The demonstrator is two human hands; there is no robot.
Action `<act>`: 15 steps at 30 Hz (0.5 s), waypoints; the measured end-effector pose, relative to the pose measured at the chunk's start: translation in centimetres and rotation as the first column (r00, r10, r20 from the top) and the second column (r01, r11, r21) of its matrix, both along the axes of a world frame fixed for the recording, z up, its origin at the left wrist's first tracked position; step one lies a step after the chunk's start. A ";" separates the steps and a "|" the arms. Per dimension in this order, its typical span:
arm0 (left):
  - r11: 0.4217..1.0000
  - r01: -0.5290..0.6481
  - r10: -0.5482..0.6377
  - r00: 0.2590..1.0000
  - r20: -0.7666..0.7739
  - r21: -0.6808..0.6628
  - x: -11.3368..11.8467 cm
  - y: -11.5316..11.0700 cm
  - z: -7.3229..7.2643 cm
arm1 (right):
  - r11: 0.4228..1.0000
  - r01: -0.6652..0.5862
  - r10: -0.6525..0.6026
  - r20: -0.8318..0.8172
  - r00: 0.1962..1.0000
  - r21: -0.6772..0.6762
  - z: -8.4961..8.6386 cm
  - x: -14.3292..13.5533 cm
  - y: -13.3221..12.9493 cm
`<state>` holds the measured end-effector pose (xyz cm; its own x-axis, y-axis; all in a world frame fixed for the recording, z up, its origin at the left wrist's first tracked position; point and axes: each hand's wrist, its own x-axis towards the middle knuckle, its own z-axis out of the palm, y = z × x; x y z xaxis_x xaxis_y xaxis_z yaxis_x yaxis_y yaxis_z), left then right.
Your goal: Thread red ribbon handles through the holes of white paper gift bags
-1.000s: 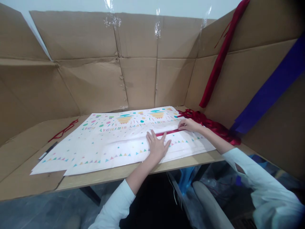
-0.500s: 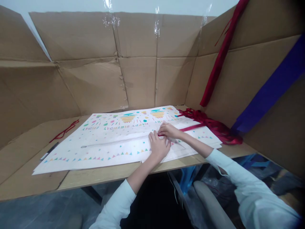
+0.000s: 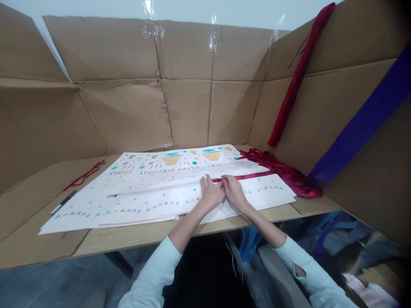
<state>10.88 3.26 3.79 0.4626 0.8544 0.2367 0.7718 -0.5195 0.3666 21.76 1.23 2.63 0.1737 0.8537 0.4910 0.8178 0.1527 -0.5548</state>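
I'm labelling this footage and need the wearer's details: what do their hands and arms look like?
The left hand and right hand are bare, with no gloves visible. Both the left sleeve and right sleeve are pale bluish-white and plain, ending on the forearm. The right one has an open gap near its end.

Red ribbon (image 3: 253, 175), two-handed
Left hand (image 3: 212, 194) and right hand (image 3: 235, 194) basically meet there, exact grip kinda hidden, over white birthday-print sheets (image 3: 128, 188) on the tabletop (image 3: 128, 234); tangled red ribbons (image 3: 299, 182) heaped to the right.
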 end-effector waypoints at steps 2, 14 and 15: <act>0.997 0.074 -0.067 0.984 0.163 -0.035 -1.5 0.9 0.5 | 0.998 -0.003 0.004 -0.018 1.000 0.059 -0.9 -0.8 -0.3; 0.549 -0.264 0.769 -0.214 0.603 -0.793 -31.4 4.4 4.6 | 0.960 0.231 -0.165 0.351 0.922 -0.158 -0.9 -4.1 -0.2; 0.525 -0.203 0.778 -0.278 0.563 -0.827 -32.8 3.7 4.7 | 0.953 0.253 -0.181 0.358 0.916 -0.165 -0.9 -4.2 0.1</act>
